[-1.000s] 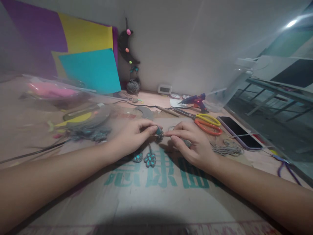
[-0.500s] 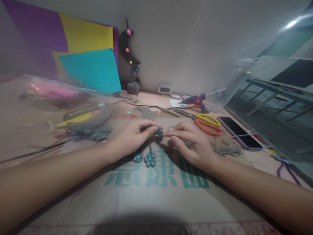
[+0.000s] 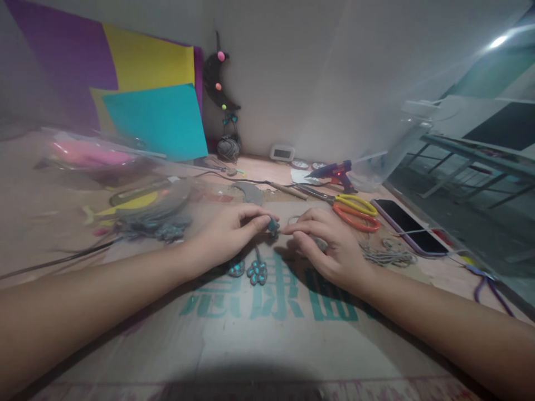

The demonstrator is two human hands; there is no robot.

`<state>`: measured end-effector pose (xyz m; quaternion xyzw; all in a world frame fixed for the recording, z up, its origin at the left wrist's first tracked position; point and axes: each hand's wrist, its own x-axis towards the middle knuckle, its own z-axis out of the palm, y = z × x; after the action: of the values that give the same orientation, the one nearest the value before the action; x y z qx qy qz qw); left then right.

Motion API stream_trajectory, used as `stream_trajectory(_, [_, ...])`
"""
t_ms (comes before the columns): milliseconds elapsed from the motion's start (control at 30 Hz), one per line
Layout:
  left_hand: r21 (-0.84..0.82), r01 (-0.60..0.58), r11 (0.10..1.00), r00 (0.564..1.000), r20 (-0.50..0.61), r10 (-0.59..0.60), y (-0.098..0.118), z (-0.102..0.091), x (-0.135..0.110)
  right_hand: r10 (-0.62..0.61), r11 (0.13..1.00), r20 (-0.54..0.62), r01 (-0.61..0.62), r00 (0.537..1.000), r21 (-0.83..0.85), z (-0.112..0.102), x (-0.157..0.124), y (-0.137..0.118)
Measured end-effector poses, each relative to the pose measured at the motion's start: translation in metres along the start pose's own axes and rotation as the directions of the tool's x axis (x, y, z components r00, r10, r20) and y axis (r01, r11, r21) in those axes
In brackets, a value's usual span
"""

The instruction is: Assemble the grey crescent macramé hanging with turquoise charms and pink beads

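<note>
My left hand (image 3: 228, 231) pinches a small teal piece (image 3: 273, 225) between thumb and forefinger, just above the cardboard sheet (image 3: 267, 328). My right hand (image 3: 330, 239) rests beside it, fingers curled, forefinger tip touching the same teal piece; grey cord (image 3: 387, 255) trails out from under this hand. Below the hands lie two small teal flower shapes (image 3: 256, 272) on grey stems.
Orange and yellow scissors (image 3: 355, 210), a glue gun (image 3: 336, 172) and a phone (image 3: 407, 224) lie to the right. Coloured paper sheets (image 3: 154, 120) lean on the wall at left. A clear plastic bag of craft items (image 3: 125, 184) sits left. A grey yarn ball (image 3: 228, 147) is at the back.
</note>
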<state>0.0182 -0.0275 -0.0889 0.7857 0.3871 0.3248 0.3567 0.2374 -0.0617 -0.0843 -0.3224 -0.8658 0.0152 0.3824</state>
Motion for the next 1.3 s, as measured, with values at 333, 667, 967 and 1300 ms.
stream_trajectory(333, [0.0,-0.003,1.0,1.0,0.005,0.003,-0.0002,-0.0008,-0.0008,0.006,0.999,0.008,-0.006,1.0,0.037,-0.0004,0.0,-0.0006])
stream_trajectory(667, [0.0,0.019,1.0,1.0,0.0,-0.019,0.0001,0.0006,0.0,0.067,0.997,-0.069,-0.064,0.995,0.045,0.0072,-0.0043,0.0051])
stream_trajectory(967, [-0.022,0.055,0.998,0.998,-0.019,-0.056,-0.0005,-0.0004,0.0007,-0.042,0.999,-0.023,0.041,0.999,-0.019,0.0036,-0.0014,0.0041])
stream_trajectory(1300, [-0.034,0.051,0.998,0.998,-0.026,-0.052,-0.0017,0.0009,0.0025,-0.06,0.992,-0.011,0.058,0.998,-0.109,0.004,-0.0014,0.0052])
